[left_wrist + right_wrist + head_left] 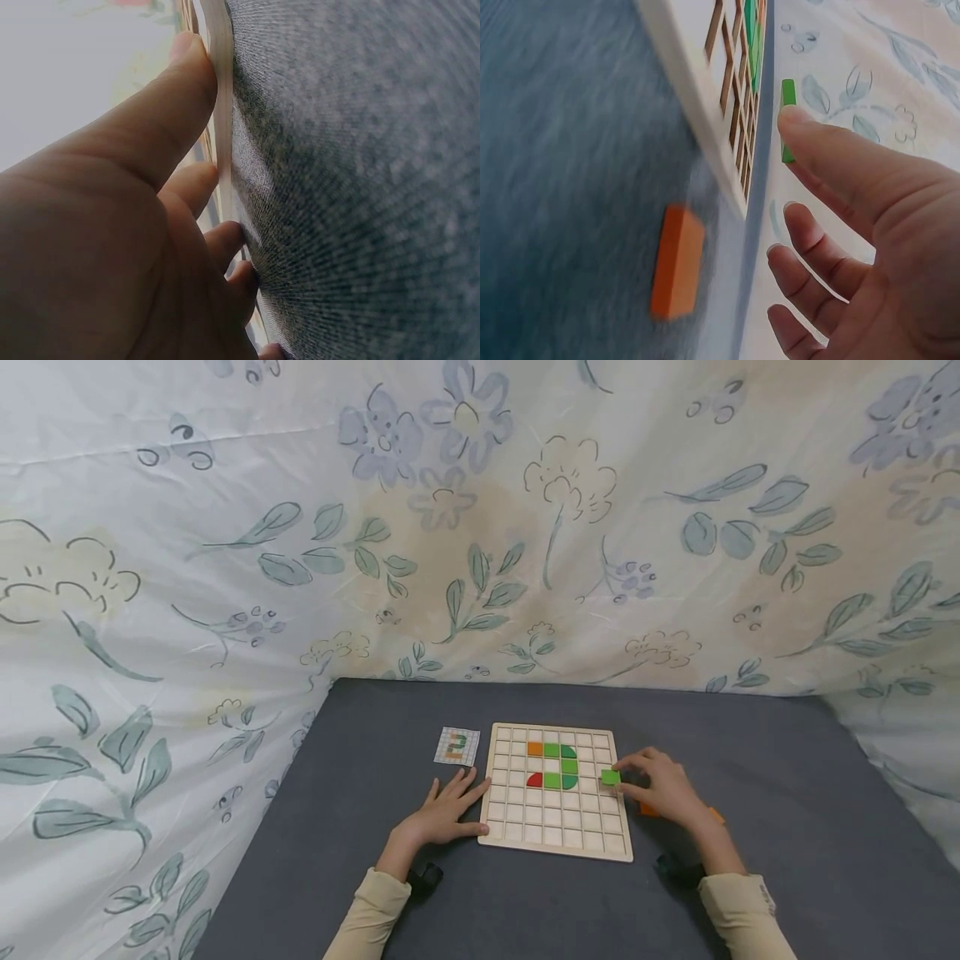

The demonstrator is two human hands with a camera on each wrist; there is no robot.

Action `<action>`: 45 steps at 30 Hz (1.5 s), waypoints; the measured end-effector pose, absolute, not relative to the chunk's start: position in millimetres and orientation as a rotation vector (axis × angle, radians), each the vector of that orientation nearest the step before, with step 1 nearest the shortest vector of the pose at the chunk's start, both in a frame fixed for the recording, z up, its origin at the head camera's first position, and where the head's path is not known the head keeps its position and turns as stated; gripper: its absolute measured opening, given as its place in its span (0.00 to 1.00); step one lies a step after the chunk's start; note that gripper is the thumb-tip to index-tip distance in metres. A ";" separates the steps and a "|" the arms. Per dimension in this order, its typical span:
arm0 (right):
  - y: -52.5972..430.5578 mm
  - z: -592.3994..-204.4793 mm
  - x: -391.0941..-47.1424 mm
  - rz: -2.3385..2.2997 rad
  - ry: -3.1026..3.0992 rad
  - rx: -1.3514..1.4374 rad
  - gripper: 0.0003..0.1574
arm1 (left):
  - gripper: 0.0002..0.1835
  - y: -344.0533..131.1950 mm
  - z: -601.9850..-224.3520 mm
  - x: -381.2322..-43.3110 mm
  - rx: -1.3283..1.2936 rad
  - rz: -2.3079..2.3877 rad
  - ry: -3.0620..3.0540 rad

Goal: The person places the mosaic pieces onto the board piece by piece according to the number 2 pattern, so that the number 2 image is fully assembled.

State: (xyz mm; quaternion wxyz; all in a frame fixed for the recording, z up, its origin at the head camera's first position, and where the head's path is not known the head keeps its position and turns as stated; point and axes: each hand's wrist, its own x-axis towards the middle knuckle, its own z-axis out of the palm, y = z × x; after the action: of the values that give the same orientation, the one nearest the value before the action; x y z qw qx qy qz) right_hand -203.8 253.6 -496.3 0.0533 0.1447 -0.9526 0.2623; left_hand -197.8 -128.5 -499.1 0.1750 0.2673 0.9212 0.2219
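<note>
A wooden grid board lies on the dark table, with orange, red and green tiles set in several of its cells. My right hand pinches a green square tile between thumb and finger, over the board's right side. In the right wrist view the green tile is held clear of the board, its edge toward the camera. My left hand rests at the board's left edge, fingers spread; in the left wrist view its thumb touches the wooden rim.
A small printed card with a coloured grid pattern lies left of the board's top corner. Orange pieces lie on the table under and beside my right hand; one orange block shows in the right wrist view. A flowered cloth hangs behind the table.
</note>
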 end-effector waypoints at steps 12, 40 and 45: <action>222.0 -493.3 -207.8 0.890 -2.839 0.595 0.15 | 0.41 -128.7 -500.8 -198.5 0.751 0.615 2.616; 164.8 -503.4 -208.5 0.958 -2.873 0.662 0.18 | 0.41 -128.8 -499.8 -197.9 0.769 0.612 2.617; 156.4 -504.4 -208.1 0.933 -2.889 0.644 0.17 | 0.41 -129.4 -500.5 -198.2 0.771 0.620 2.615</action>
State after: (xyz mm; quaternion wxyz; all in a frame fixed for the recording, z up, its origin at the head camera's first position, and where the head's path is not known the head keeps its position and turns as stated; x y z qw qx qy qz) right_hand -208.1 156.4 -504.4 0.0190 0.2073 -0.9308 0.3004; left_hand -198.2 -129.4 -500.5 0.1721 0.2717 0.9213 0.2186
